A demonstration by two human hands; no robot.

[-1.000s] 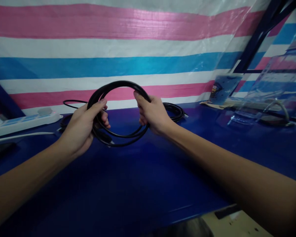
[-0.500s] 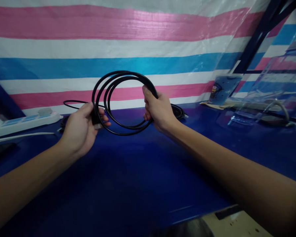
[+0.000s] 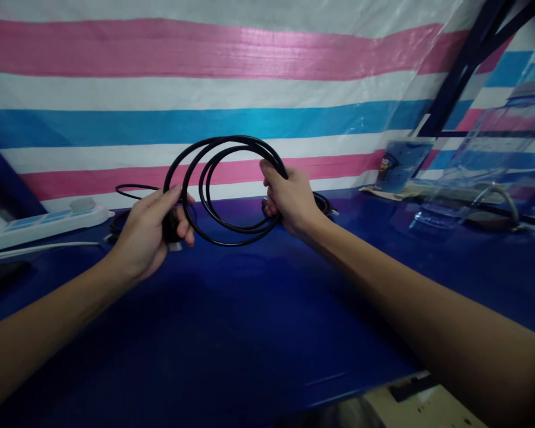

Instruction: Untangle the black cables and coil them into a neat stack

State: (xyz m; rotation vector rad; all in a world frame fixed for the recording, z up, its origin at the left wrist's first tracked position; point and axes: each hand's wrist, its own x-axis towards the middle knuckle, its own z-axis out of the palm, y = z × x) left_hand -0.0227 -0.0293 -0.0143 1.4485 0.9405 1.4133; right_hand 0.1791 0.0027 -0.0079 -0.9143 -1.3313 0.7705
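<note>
A black cable hangs in several round loops between my hands, above the blue table. My right hand grips the gathered loops at their right side, thumb on top. On the left, my left hand is closed on the cable's plug end, a black connector with a pale metal tip pointing down. One loop passes by the left thumb and fingertips. Part of the connector is hidden by the palm and fingers.
A white power strip and a white cord lie at the left. Another black cable coil rests behind my right hand. At the right stand a blue picture pouch and a clear plastic container. A striped sheet hangs behind.
The left-hand fingers have shifted on the connector, and its metal tip sits slightly lower. The loops have spread a little differently, while the right hand keeps its grip. The view has tilted slightly.
</note>
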